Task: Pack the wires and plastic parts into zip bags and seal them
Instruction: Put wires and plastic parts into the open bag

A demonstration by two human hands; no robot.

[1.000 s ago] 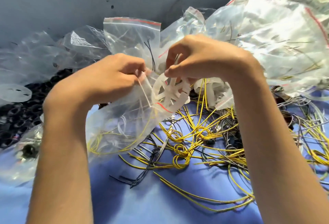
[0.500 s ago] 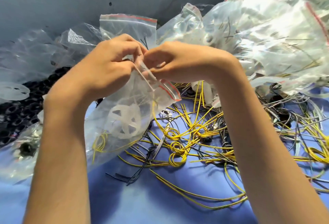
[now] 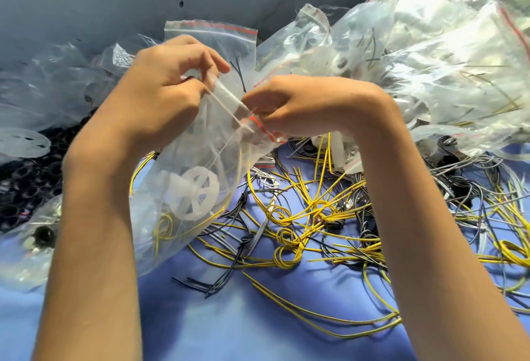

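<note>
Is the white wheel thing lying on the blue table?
No, the white wheel sits inside the clear bag that both hands hold up.

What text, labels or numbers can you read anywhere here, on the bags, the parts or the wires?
None: no readable text in view.
The zip bag held by both hands shows only a red stripe at its mouth, no print.
The piled bags show red stripes too, no lettering.
White plastic wheel and yellow wires: no markings visible.

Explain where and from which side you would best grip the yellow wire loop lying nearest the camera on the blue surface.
Grip the yellow wire loop mid-run, pinching from above. It lies flat and clear of the tangle there, so fingers can likely close across both strands without snagging others.
</note>
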